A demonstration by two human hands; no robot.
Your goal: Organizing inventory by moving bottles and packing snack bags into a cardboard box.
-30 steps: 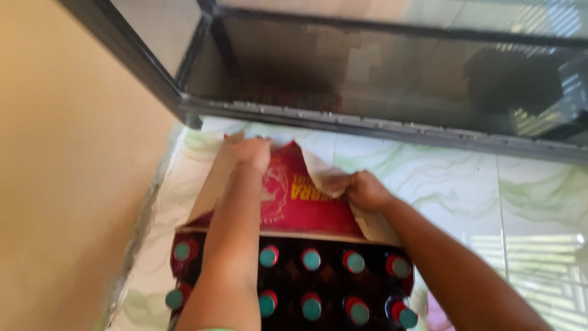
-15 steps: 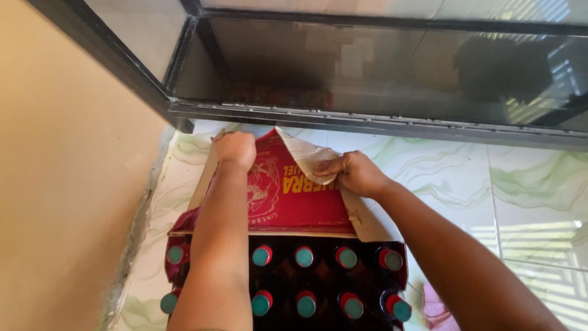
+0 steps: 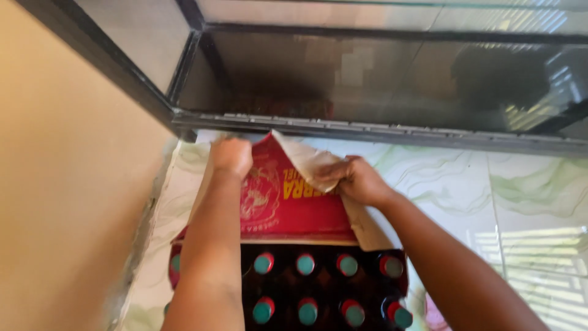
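Note:
A red cardboard box (image 3: 288,236) stands on the tiled floor, full of dark bottles (image 3: 306,300) with teal and red caps. Its far red flap (image 3: 278,199) is folded up and back. My left hand (image 3: 231,156) grips the flap's upper left edge. My right hand (image 3: 354,179) holds the flap's torn, brown upper right corner, which curls over. My forearms run down either side of the open box and hide part of the left row of bottles.
A dark glass sliding door in a black metal frame (image 3: 380,132) runs across just beyond the box. A beige wall (image 3: 67,196) closes the left side. White tiles with green veining (image 3: 502,196) stretch to the right, with sunlit stripes at far right.
The view has drifted slightly. Both hands have pulled the flap further up and back, and the brown corner under my right hand is curled over more.

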